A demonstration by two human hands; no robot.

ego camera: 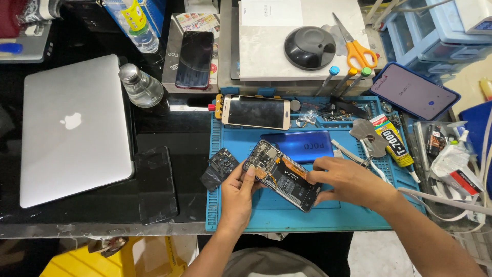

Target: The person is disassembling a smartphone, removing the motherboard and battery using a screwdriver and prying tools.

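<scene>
Head view: left hand (237,191) and right hand (348,180) hold opened phone (282,175).

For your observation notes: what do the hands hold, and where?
Both hands hold the opened phone: left hand at its upper end, right hand at its lower end.

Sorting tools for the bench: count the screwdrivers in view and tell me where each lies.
3. The blue-capped screwdriver, the orange-capped screwdriver and the green-capped screwdriver lie side by side below the orange-handled scissors. Others may hide in the clutter.
</scene>
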